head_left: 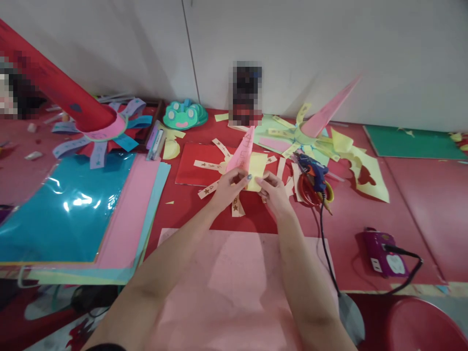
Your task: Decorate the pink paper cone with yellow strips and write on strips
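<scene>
Between both hands is a yellow piece of paper (257, 168), held upright at the middle of the red table. My left hand (234, 184) pinches its lower left edge with thumb and fingers. On the right edge, my right hand (271, 189) grips it the same way. Just behind and left of the paper stands a pink paper cone (240, 155) with writing on it. Pale paper strips (208, 165) marked with stars and letters fan out around the cone's base. Part of the base is hidden by my hands and the paper.
A glue gun (313, 170) and red-handled scissors (307, 190) lie at right, with a cord running to a purple power socket (385, 253). Another pink cone (331, 109) stands behind. Stacked coloured sheets (73, 209) and a red cone (73, 92) are at left.
</scene>
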Motion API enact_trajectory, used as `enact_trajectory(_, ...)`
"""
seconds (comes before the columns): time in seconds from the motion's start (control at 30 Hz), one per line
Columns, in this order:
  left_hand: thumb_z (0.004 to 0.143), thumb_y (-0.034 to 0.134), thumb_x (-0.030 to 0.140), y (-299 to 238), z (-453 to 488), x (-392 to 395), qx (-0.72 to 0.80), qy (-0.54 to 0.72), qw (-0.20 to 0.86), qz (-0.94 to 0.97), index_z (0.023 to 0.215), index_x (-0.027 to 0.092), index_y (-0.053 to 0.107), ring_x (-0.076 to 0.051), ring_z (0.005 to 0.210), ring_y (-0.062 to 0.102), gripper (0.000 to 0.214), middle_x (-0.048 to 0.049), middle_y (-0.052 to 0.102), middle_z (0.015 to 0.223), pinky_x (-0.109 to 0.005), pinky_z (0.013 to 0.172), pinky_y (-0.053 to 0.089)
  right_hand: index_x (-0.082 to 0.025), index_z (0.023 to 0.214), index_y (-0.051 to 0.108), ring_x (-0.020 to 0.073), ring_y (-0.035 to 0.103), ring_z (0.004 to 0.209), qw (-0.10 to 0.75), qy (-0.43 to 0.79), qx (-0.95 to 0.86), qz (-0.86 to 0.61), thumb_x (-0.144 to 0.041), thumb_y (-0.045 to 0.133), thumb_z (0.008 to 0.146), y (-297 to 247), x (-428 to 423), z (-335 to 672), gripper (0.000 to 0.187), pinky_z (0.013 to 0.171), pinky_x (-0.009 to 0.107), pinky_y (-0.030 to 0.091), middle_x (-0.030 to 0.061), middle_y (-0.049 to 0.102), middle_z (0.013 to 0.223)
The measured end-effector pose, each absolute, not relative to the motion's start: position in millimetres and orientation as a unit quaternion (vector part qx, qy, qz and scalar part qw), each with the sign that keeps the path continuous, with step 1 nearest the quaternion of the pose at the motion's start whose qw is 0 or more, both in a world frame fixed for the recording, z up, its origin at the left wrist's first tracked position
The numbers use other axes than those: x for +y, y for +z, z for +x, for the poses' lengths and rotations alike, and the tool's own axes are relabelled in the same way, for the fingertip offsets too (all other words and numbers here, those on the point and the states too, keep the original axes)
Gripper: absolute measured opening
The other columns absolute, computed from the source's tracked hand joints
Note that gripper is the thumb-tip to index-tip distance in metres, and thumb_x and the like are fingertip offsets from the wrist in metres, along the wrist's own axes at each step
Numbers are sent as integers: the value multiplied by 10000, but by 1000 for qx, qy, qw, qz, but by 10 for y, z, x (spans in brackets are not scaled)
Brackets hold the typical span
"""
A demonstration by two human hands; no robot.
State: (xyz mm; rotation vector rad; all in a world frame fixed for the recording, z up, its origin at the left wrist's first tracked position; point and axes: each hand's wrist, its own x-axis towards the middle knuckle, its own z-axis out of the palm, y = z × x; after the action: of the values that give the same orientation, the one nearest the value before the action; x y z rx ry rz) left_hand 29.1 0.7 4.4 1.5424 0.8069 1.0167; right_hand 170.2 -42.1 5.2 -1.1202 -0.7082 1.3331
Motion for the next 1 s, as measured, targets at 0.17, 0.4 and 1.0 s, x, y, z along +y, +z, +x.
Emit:
enact_trajectory(0.17, 791, 560, 403, 27, 310, 47, 341, 429, 559, 622, 647, 181, 499, -90, 593, 441, 272, 32, 456, 619, -213, 581, 379, -195, 646, 493, 14, 258, 359, 594, 563, -317, -479, -379, 672, 693, 65, -420, 1706, 261, 342, 158, 188, -106, 317, 441)
enact_trajectory(0.4, 787, 564, 395, 42, 304, 39, 329, 416, 584, 614, 654, 179, 530, -92, 596, 467, 256, 26, 490, 620, -213, 584, 390, -194, 650, 512, 15, 315, 308, 575, 561, -317, -504, -420, 645, 713, 71, -432, 1729, 270, 297, 165, 180, -100, 377, 428)
enact_trajectory(1.0, 855, 447, 453, 16, 288, 26, 321, 422, 591, 607, 824, 193, 572, -85, 532, 449, 291, 41, 436, 568, -212, 530, 375, -205, 555, 383, 36, 150, 372, 688, 564, -262, -375, -507, 689, 634, 77, -452, 1886, 437, 327, 164, 180, -102, 194, 451)
